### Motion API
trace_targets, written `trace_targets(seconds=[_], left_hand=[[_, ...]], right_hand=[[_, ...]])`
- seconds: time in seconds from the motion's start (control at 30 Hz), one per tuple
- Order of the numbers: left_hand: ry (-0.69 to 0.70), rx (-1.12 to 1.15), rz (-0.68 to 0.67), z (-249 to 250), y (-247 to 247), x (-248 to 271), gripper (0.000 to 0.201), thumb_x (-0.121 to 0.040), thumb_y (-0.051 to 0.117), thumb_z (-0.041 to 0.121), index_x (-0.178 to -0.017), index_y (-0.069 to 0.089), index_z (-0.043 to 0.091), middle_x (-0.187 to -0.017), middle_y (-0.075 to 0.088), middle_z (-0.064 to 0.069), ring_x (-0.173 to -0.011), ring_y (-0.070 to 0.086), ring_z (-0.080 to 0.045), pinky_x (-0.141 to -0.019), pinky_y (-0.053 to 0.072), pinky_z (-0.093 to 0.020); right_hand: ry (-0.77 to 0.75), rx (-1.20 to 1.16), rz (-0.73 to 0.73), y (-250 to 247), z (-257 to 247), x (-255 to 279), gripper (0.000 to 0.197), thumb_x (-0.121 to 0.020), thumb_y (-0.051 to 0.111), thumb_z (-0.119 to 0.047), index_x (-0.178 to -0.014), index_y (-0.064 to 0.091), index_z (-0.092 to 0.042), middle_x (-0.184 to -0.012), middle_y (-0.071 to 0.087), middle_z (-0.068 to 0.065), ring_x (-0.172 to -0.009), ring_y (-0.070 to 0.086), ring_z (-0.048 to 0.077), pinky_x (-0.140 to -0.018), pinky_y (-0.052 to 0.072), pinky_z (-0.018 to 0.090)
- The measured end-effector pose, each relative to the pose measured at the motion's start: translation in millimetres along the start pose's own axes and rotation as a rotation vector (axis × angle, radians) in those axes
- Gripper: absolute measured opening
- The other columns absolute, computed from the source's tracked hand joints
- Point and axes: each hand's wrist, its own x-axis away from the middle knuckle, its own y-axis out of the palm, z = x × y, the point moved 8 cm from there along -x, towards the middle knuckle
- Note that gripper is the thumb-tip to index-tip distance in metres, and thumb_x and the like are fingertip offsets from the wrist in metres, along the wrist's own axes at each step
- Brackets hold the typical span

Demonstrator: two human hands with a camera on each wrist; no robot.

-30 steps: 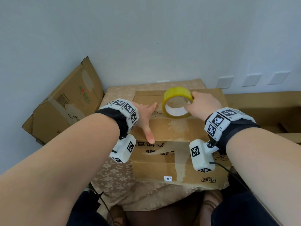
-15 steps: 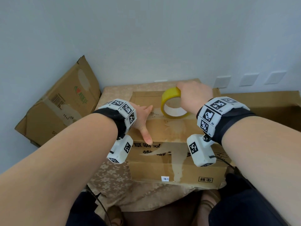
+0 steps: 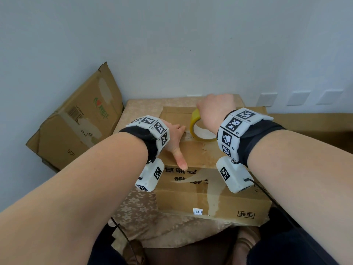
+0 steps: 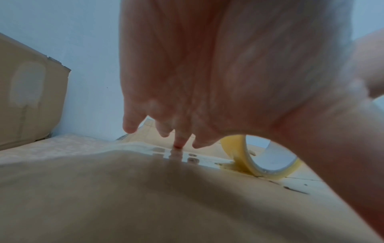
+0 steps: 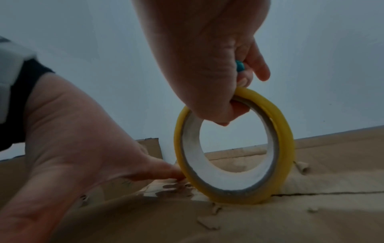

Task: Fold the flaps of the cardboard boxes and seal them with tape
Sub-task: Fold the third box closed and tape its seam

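Pinching the light, stiff roll [image 5: 234,148] by its top, right hand [image 3: 215,109] stands it on the box [image 3: 200,155]; flat left fingers [image 4: 178,139] press tape beside it

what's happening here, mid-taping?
Yes. A person is sealing the closed cardboard box on the cloth-covered table. The right hand grips the yellow tape roll, which stands on edge on the box's centre seam. The left hand lies flat with fingertips pressing the tape strip down beside the roll. Most of the seam ahead of the roll looks untaped. A flattened box leans against the wall.
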Motion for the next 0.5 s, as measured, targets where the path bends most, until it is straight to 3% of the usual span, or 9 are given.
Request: trace_targets(seconds=[0.07,0.27,0.3,0.33,0.37,0.4,0.43,0.5], left_hand=[[0.000,0.003,-0.003,0,0,0,0.156,-0.027,0.064,0.089,-0.151,-0.002,0.020,-0.157,0.013,-0.003,-0.141,0.023,-0.030,-0.109,0.028,-0.056],[0.002,0.012,0.033,-1,1,4,0.143,-0.043,0.064,0.085,-0.151,0.004,0.013,-0.158,0.009,-0.005,-0.143,0.018,-0.029,-0.112,0.025,-0.054],[0.000,0.013,0.033,-2,2,6,0.145,-0.040,0.061,0.087,-0.151,0.006,0.011,-0.158,0.009,-0.006,-0.142,0.019,-0.029,-0.112,0.025,-0.054],[-0.006,0.017,0.027,-3,4,8,0.150,-0.035,0.057,0.090,-0.151,0.006,0.010,-0.158,0.006,-0.007,-0.143,0.018,-0.030,-0.111,0.026,-0.054],[-0.019,0.026,0.021,-6,7,10,0.156,-0.028,0.050,0.093,-0.151,0.005,0.010,-0.159,0.003,-0.008,-0.143,0.017,-0.030,-0.111,0.026,-0.054],[-0.038,0.038,0.021,-9,9,12,0.161,-0.021,0.043,0.097,-0.151,0.004,0.010,-0.159,0.000,-0.010,-0.143,0.017,-0.030,-0.111,0.027,-0.053],[-0.064,0.055,0.024,-13,12,15,0.165,-0.017,0.036,0.099,-0.151,0.004,0.009,-0.159,0.000,-0.011,-0.143,0.018,-0.031,-0.111,0.028,-0.052],[-0.124,0.110,0.039,-22,17,20,0.162,-0.019,0.027,0.102,-0.151,0.007,0.009,-0.158,0.007,-0.011,-0.140,0.025,-0.030,-0.110,0.031,-0.050]], right_hand=[[-0.007,0.008,-0.009,0,-3,-3,0.029,-0.089,0.048,-0.006,-0.114,0.060,-0.012,-0.102,0.061,0.005,-0.101,0.061,0.027,-0.096,0.046,0.045],[-0.020,0.055,-0.034,-3,-3,-2,0.033,-0.091,0.046,-0.005,-0.122,0.057,-0.009,-0.115,0.060,0.008,-0.104,0.060,0.029,-0.092,0.048,0.043],[-0.018,0.053,-0.037,-3,-1,-1,0.034,-0.090,0.046,-0.004,-0.122,0.057,-0.010,-0.109,0.061,0.007,-0.097,0.061,0.027,-0.084,0.051,0.041],[-0.013,0.055,-0.029,-3,0,-2,0.035,-0.089,0.046,-0.003,-0.120,0.058,-0.013,-0.094,0.059,0.004,-0.082,0.061,0.022,-0.067,0.051,0.037],[-0.004,0.064,-0.007,-4,2,-2,0.036,-0.087,0.046,0.000,-0.117,0.061,-0.016,-0.078,0.052,0.001,-0.067,0.054,0.015,-0.050,0.042,0.030],[0.005,0.073,0.014,-4,3,-1,0.038,-0.086,0.047,0.002,-0.113,0.063,-0.019,-0.068,0.042,-0.002,-0.057,0.044,0.010,-0.042,0.028,0.025],[0.008,0.075,0.027,-4,3,-1,0.039,-0.085,0.047,0.003,-0.111,0.064,-0.020,-0.064,0.036,-0.003,-0.051,0.036,0.009,-0.040,0.020,0.023],[0.003,0.069,0.056,-4,5,2,0.036,-0.086,0.046,0.004,-0.107,0.064,-0.019,-0.065,0.034,-0.002,-0.046,0.032,0.013,-0.041,0.017,0.022]])
